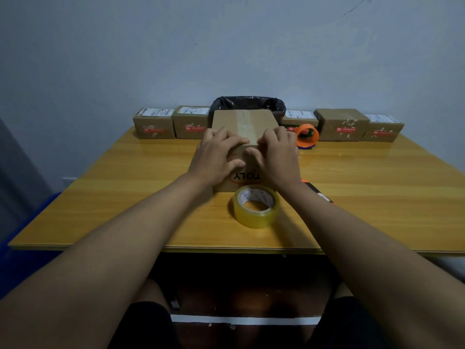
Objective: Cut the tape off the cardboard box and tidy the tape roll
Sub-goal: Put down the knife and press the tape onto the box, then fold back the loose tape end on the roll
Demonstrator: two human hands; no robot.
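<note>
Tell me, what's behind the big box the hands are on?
Behind the cardboard box sits a bin with a black bag, right against the wall. Only its top rim shows; the box hides the rest, and its inside can't be seen.

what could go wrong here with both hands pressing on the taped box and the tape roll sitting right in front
1. The tape roll lies close to the near table edge; a forearm pulling back could knock it off.
2. Both the left hand and right hand crowd the tape strip on the cardboard box, so a blade brought in might nick fingers.
3. The orange dispenser beside the box could get bumped.
</note>
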